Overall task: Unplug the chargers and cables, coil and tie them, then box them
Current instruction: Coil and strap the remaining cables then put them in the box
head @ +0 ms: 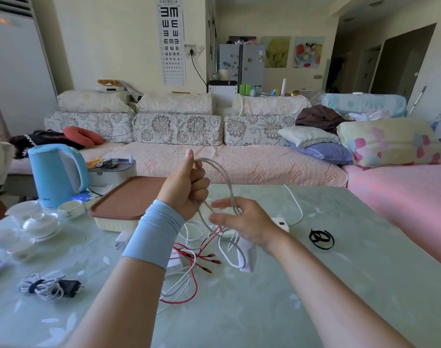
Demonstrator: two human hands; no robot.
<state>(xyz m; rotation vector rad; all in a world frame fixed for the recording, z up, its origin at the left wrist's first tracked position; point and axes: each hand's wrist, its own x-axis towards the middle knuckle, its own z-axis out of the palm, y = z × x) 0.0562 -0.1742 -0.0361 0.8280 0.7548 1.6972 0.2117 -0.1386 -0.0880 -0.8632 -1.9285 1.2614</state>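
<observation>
My left hand (186,183) is raised above the table, fingers curled round the top of a grey cable loop (225,178), thumb up. My right hand (242,219) is lower and to the right, blurred, its fingers spread with the loop's bottom strands running across them. Below the hands lies a tangle of white cables (189,271) and red cables (191,257) with a white power strip (281,223) and white chargers. A tied cable bundle with a black plug (49,287) lies at the front left. Black ties (321,238) lie to the right.
A brown-lidded cream box (125,204) stands behind the tangle. A blue kettle (56,174), white teacups and a lidded bowl (39,221) crowd the left. The glass table (340,285) meets a floral sofa (214,156) at the back and a pink cushion on the right.
</observation>
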